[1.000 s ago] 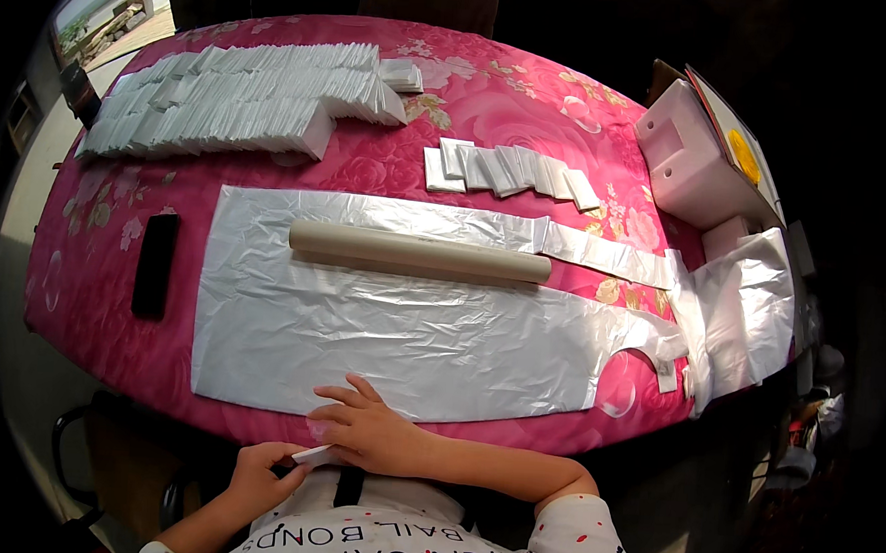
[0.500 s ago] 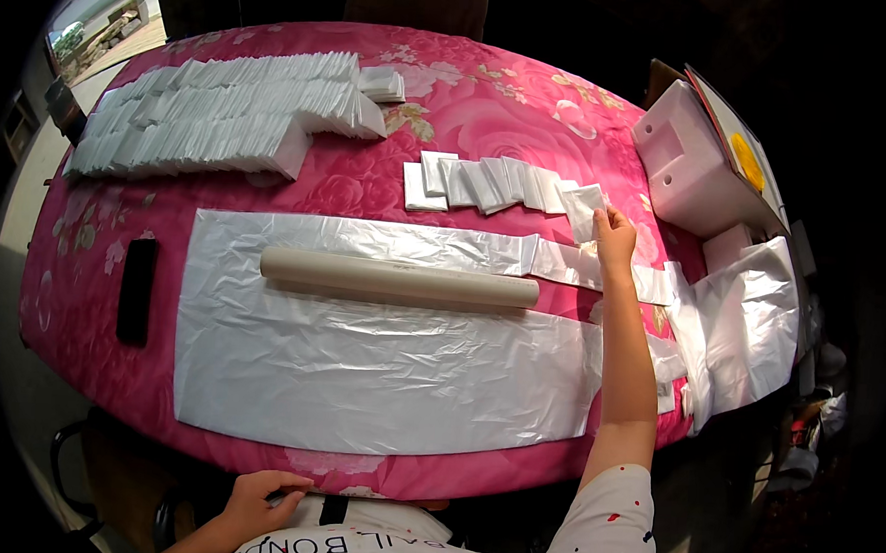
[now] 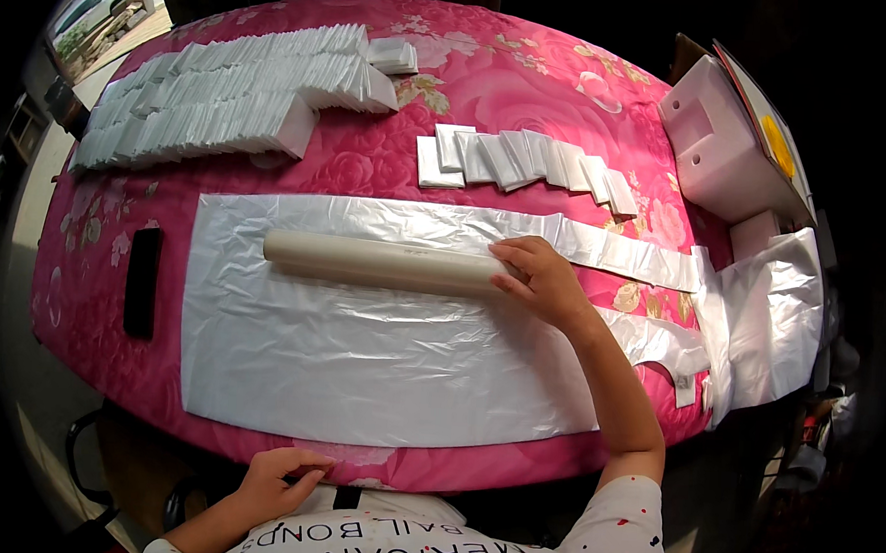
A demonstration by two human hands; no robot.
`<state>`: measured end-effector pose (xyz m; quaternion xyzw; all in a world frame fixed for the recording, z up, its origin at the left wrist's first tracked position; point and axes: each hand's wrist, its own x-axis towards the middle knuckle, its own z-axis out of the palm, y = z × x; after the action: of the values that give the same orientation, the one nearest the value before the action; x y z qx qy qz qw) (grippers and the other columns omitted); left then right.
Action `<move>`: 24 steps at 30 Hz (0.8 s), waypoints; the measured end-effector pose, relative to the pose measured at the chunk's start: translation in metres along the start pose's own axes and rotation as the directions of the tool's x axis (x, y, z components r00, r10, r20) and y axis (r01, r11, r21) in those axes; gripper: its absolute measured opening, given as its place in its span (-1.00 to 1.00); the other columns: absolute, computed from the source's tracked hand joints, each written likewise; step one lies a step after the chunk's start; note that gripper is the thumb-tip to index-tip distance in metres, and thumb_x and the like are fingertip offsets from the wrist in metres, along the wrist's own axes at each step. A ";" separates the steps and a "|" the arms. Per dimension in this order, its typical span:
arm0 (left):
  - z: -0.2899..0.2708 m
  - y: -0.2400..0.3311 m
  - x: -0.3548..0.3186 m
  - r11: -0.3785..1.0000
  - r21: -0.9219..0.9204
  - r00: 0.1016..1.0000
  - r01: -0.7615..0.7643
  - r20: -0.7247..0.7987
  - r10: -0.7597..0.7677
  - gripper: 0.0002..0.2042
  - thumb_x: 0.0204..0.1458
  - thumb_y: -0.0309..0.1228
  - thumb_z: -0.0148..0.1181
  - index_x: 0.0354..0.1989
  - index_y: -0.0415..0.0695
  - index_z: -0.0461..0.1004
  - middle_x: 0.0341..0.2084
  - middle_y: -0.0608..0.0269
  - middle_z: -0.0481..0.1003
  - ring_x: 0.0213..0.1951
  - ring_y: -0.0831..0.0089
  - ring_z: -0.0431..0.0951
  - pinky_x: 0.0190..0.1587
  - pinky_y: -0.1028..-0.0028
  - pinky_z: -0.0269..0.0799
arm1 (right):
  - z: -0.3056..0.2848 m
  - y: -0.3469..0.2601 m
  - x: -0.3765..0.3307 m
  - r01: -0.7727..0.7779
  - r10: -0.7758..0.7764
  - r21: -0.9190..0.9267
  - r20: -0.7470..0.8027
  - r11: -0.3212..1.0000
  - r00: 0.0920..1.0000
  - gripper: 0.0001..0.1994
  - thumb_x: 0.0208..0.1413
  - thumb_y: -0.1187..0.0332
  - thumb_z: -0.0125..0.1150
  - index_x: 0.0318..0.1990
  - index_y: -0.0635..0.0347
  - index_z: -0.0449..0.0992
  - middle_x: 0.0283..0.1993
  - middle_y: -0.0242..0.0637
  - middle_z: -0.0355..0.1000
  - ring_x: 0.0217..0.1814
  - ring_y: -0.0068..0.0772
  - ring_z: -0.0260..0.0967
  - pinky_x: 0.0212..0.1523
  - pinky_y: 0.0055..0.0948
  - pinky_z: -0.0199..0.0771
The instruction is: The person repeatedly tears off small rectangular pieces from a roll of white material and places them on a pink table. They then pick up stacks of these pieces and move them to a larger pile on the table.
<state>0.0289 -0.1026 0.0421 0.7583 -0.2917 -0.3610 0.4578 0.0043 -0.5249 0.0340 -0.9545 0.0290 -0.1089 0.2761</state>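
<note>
A large white plastic bag [image 3: 359, 352] lies flat across the pink flowered table [image 3: 533, 91]. On it rests a long cream tube [image 3: 374, 263], lying left to right. My right hand [image 3: 538, 281] grips the tube's right end, fingers curled over it. My left hand [image 3: 277, 478] is below the table's near edge, close to my shirt, fingers loosely curled with nothing seen in them. A short row of small folded white bags [image 3: 524, 161] lies beyond the tube.
Long rows of folded white bags [image 3: 222, 105] fill the far left. A black phone [image 3: 142, 281] lies at the left of the flat bag. A pink-white box [image 3: 721, 141] stands at the right, with a pile of white bags [image 3: 772, 314] below it.
My right hand came back from the small folded bags at the far right and took hold of the tube's right end. My left hand stayed at the near table edge.
</note>
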 end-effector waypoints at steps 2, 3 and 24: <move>-0.001 0.008 0.010 0.988 0.077 0.990 -0.135 0.042 0.132 -0.79 -0.11 -0.59 0.16 -0.23 -0.20 0.51 -0.42 0.13 0.54 -0.37 0.37 0.56 -0.30 0.52 0.47 | 0.004 -0.020 -0.022 -0.037 0.033 -0.139 -0.026 0.990 0.999 -0.59 -0.02 0.19 0.21 -0.03 0.19 0.43 -0.15 -0.19 0.40 -0.05 -0.18 0.30 -0.06 -0.30 0.33; -0.001 0.013 0.016 0.972 0.113 0.978 -0.205 0.069 0.198 -0.79 -0.11 -0.58 0.16 -0.23 -0.19 0.51 -0.42 0.14 0.54 -0.37 0.35 0.56 -0.31 0.51 0.46 | 0.005 -0.031 -0.035 -0.058 0.051 -0.208 -0.042 0.976 0.998 -0.58 -0.02 0.19 0.21 -0.02 0.20 0.42 -0.17 -0.18 0.40 -0.08 -0.18 0.31 -0.08 -0.30 0.34; 0.090 0.046 0.110 0.625 0.539 0.819 -0.565 0.268 0.508 -0.32 -0.15 -0.08 0.18 0.18 -0.13 0.19 0.28 -0.25 -0.27 0.29 -0.25 -0.29 0.24 0.06 -0.13 | -0.026 0.051 -0.206 -0.471 0.372 -0.361 -0.311 0.805 0.875 -0.46 0.10 0.19 -0.04 0.18 0.34 0.16 0.29 0.00 0.02 0.34 -0.02 -0.07 0.30 -0.19 -0.12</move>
<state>0.0128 -0.2501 0.0238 0.7234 -0.6224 -0.1312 0.2686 -0.2017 -0.5574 -0.0115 -0.9418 0.2956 -0.1426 0.0733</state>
